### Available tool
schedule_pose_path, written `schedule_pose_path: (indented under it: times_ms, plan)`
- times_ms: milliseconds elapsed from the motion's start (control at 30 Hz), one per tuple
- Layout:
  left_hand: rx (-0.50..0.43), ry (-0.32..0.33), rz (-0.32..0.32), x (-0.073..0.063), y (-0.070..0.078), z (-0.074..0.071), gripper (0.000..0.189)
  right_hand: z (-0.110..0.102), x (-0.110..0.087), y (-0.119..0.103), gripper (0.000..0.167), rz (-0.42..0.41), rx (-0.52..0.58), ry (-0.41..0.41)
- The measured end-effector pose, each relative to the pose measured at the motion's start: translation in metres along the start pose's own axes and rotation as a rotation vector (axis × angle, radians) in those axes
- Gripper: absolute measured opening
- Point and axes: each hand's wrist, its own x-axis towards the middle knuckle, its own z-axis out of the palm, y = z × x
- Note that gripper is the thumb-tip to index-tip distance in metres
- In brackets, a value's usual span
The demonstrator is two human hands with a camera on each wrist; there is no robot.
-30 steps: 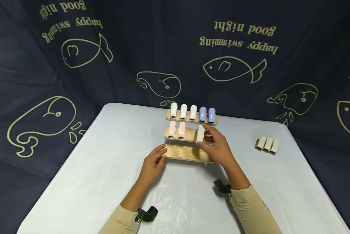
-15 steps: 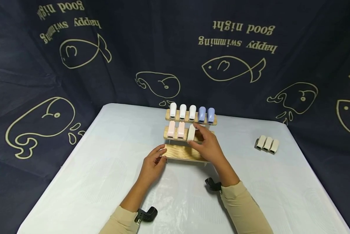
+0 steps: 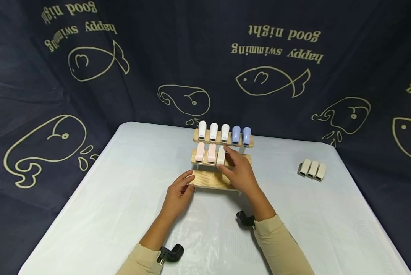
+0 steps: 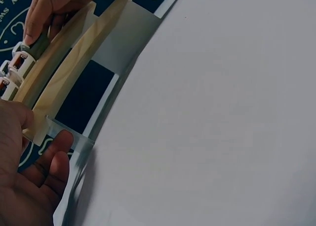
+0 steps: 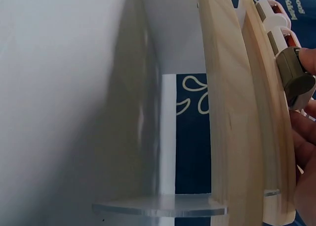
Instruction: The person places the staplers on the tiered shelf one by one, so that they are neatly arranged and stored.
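A tiered wooden stand (image 3: 212,178) with clear legs stands on the table. My left hand (image 3: 178,194) holds the left end of its lowest shelf, with fingers at the front and back edges. On the middle shelf, my right hand (image 3: 239,170) pinches a cream stapler (image 3: 220,156), small with a dark underside (image 5: 295,77), between thumb and fingers. It sits just right of two pink staplers (image 3: 200,152), beside the nearer one. The top shelf bears three white staplers (image 3: 214,131) and two blue staplers (image 3: 235,134) in a row.
Three more cream staplers (image 3: 312,169) lie side by side on the white-covered table (image 3: 123,214) at the right. A dark curtain (image 3: 178,46) with fish and whale drawings hangs behind the table. A black wrist camera (image 3: 245,219) sits at the right cuff.
My right hand has moved left along the middle shelf with the cream stapler, bringing it next to the pink ones. The left hand keeps its place on the stand.
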Motion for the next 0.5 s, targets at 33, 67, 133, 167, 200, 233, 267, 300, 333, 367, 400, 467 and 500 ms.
schedule_pose_path:
  times_ms: [33, 67, 133, 167, 200, 233, 267, 300, 333, 367, 400, 467, 500]
  plan:
    - [0.001, 0.0, 0.004, 0.0003, 0.0002, 0.0, 0.029, 0.0, -0.0004, 0.0004, 0.066, -0.006, -0.016, 0.01]
    - [0.001, 0.0, 0.007, 0.0007, 0.0004, 0.0001, 0.03, -0.0001, -0.0006, 0.0004, 0.064, -0.014, -0.015, 0.019]
    - [0.008, 0.002, 0.014, 0.0013, 0.0008, 0.0003, 0.029, 0.0001, -0.0008, 0.0009, 0.061, -0.021, -0.007, 0.031]
    - [0.012, 0.004, 0.014, 0.0014, 0.001, 0.0003, 0.029, 0.0004, -0.0007, 0.0013, 0.06, -0.026, -0.003, 0.034]
    - [0.014, 0.007, 0.013, 0.0015, 0.0014, 0.0003, 0.029, 0.0006, -0.0008, 0.0016, 0.059, -0.031, -0.004, 0.036]
    - [0.017, 0.009, 0.012, 0.0016, 0.0016, 0.0003, 0.029, 0.001, -0.001, 0.0018, 0.059, -0.036, -0.003, 0.039]
    - [0.02, 0.01, 0.011, 0.0016, 0.0019, 0.0004, 0.029, 0.0014, -0.0012, 0.0018, 0.058, -0.042, -0.004, 0.043]
    - [0.022, 0.009, 0.009, 0.0016, 0.0028, 0.0003, 0.029, 0.002, -0.0015, 0.0021, 0.057, -0.044, -0.015, 0.049]
    - [0.024, 0.009, 0.008, 0.0015, 0.0034, 0.0003, 0.029, 0.0026, -0.0019, 0.0023, 0.057, -0.051, -0.033, 0.061]
    - [0.025, 0.007, 0.005, 0.0013, 0.0037, 0.0002, 0.029, 0.0034, -0.0025, 0.0025, 0.056, -0.059, -0.054, 0.074]
    - [0.026, 0.005, 0.003, 0.0009, 0.0042, 0.0001, 0.029, 0.0042, -0.003, 0.0025, 0.056, -0.066, -0.068, 0.084]
    - [0.035, 0.004, 0.002, 0.0003, 0.005, -0.0001, 0.029, 0.0063, -0.0034, 0.0028, 0.054, -0.082, -0.093, 0.103]
    - [0.039, 0.004, 0.001, 0.0, 0.0056, -0.0003, 0.029, 0.0074, -0.0036, 0.003, 0.053, -0.093, -0.104, 0.113]
